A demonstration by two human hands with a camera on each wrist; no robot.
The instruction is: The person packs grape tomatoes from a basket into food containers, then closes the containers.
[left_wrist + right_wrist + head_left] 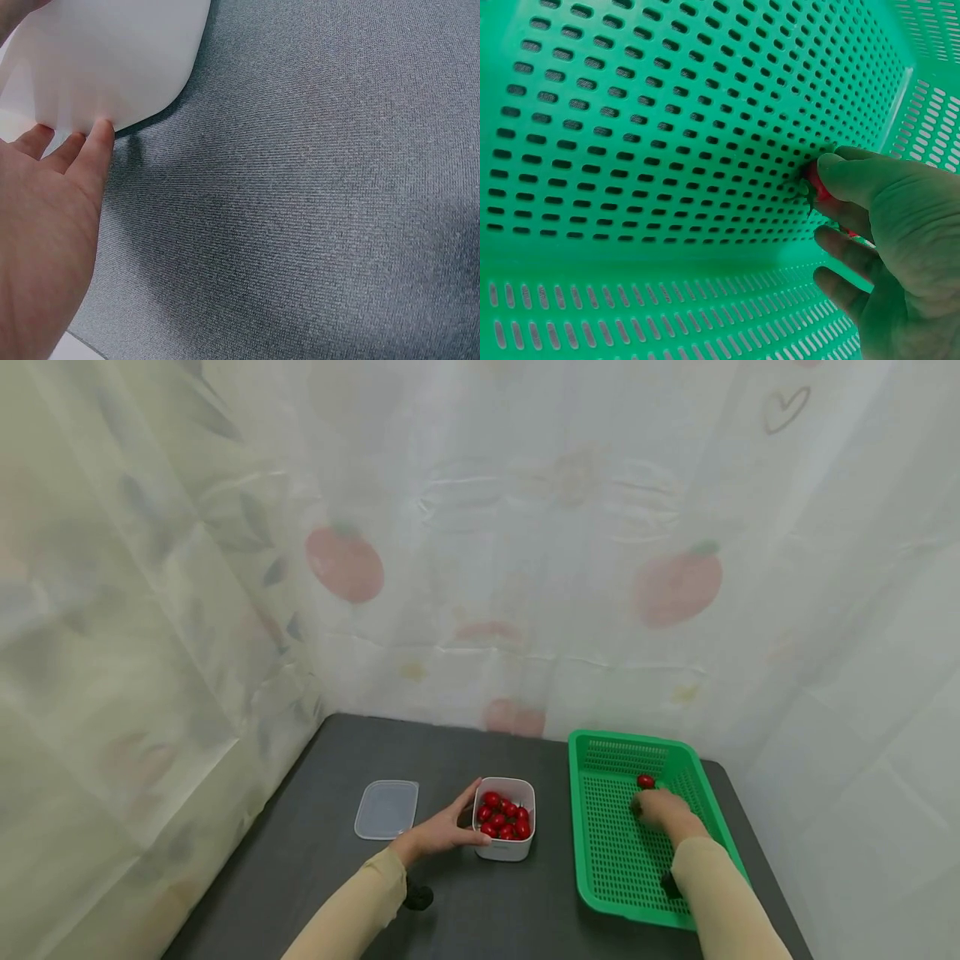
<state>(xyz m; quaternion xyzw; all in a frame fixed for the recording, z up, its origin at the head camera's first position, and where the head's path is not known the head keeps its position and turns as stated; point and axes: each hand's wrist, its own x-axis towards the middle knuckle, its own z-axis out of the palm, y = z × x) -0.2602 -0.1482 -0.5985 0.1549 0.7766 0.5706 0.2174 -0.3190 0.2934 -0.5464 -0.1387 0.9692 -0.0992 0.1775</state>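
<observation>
My left hand [444, 833] holds the near-left side of a white square container [504, 850], thumb at the front and fingers at the far side. In the left wrist view its fingertips press the smooth wall of the container [112, 64]. Several red cherry tomatoes [498, 820] fill the container. Down inside a green perforated basket [611, 852], my right hand [663, 812] pinches a cherry tomato [821, 186] with a green calyx between thumb and fingers. Just beyond that hand, another cherry tomato [646, 782] lies on the basket floor; some red also shows behind the fingers in the right wrist view.
A translucent lid [387, 810] lies flat left of the container. The dark table [465, 910] carries everything, with the basket along its right side. Printed white curtains [510, 635] hang behind and on both sides.
</observation>
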